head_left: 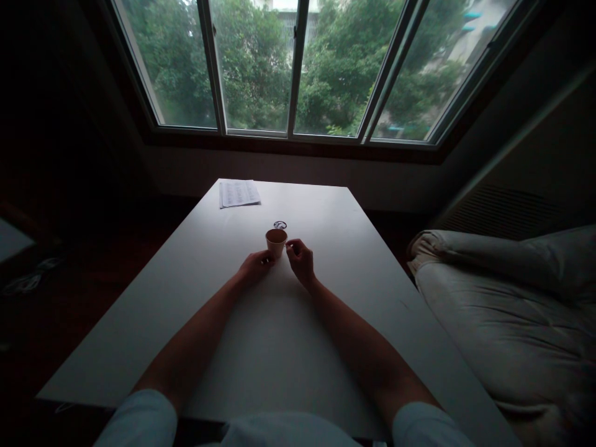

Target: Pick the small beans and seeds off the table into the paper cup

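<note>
A small brown paper cup (276,241) stands upright on the white table (279,347), a little past its middle. My left hand (254,267) rests on the table at the cup's left base, fingers curled against it. My right hand (300,260) sits just right of the cup, thumb and forefinger pinched together near its rim; whether they hold anything is too small to see. A small dark ring-shaped object (280,224) lies just behind the cup.
A printed sheet of paper (239,193) lies at the table's far left corner. A wide window (298,68) with green trees outside fills the far wall. A pale cushioned sofa (512,310) stands to the right. The room is dim.
</note>
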Demonstrator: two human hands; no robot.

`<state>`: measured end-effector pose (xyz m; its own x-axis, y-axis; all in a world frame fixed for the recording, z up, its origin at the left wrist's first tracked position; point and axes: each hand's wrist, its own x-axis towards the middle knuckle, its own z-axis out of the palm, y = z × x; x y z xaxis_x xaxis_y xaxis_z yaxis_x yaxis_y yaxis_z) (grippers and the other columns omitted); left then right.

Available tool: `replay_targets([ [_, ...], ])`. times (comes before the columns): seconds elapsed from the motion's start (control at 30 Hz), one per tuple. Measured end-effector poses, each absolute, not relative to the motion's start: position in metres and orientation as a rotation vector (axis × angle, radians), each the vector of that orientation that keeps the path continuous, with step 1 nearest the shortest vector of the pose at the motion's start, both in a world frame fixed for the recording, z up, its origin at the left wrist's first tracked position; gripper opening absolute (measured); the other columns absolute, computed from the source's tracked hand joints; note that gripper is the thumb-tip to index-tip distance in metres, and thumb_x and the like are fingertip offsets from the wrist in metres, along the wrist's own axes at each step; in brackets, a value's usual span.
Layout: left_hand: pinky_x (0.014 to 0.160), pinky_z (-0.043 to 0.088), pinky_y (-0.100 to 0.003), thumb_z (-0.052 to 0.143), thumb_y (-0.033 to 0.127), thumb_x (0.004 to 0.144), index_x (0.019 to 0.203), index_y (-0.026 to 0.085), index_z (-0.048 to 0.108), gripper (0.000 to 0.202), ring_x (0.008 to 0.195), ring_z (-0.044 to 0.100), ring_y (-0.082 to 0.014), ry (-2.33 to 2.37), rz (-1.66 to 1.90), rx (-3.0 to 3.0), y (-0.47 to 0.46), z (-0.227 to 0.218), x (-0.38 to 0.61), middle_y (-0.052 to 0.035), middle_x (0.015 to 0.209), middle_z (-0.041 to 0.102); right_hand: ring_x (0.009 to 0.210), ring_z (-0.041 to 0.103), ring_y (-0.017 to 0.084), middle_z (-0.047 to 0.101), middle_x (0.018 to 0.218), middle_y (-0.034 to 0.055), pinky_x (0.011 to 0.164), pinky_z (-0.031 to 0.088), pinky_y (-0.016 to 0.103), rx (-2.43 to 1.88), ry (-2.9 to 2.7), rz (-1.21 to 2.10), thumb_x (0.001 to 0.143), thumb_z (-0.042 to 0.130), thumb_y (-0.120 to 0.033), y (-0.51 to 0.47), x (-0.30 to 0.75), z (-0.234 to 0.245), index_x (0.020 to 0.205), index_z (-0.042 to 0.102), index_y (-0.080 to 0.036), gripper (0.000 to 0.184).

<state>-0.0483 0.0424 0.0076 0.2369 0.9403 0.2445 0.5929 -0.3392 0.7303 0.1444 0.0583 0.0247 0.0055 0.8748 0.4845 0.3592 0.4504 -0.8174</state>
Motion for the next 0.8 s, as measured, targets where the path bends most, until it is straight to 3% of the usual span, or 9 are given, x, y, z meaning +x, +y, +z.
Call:
replay_targets([
  [0.27, 0.067, 0.046, -0.028, 0.068, 0.038, 0.079, 0.094, 0.014, 0.068, 0.028, 0.071, 0.059, -0.0149, 1.077, 1.276, 1.656, 0.055, -0.003, -0.05, -0.0066, 0.085, 0.07, 0.054, 0.046, 0.012, 0.052, 0.06, -0.0035, 0.057, 0.036, 0.023, -1.067, -1.782, 0.562, 0.083, 0.053, -0.033, 0.051, 0.14, 0.022, 0.086, 0.066, -0.02, 0.018],
  [0.53, 0.064, 0.045, -0.026, 0.072, 0.045, 0.079, 0.092, 0.014, 0.061, 0.035, 0.071, 0.056, -0.0129, 0.973, 1.33, 1.552, 0.055, -0.002, -0.046, -0.0048, 0.084, 0.066, 0.054, 0.044, 0.011, 0.055, 0.062, -0.0026, 0.056, 0.033, 0.023, -0.958, -1.872, 0.603, 0.084, 0.057, -0.035, 0.059, 0.141, 0.009, 0.09, 0.067, -0.019, 0.02],
  [0.8, 0.076, 0.049, -0.031, 0.075, 0.043, 0.077, 0.091, 0.014, 0.061, 0.035, 0.081, 0.062, -0.0165, 0.913, 1.353, 1.533, 0.053, 0.001, -0.043, -0.0053, 0.086, 0.067, 0.06, 0.052, 0.013, 0.064, 0.073, 0.0008, 0.061, 0.04, 0.024, -0.97, -1.952, 0.615, 0.082, 0.058, -0.032, 0.063, 0.142, 0.006, 0.095, 0.069, -0.02, 0.02],
])
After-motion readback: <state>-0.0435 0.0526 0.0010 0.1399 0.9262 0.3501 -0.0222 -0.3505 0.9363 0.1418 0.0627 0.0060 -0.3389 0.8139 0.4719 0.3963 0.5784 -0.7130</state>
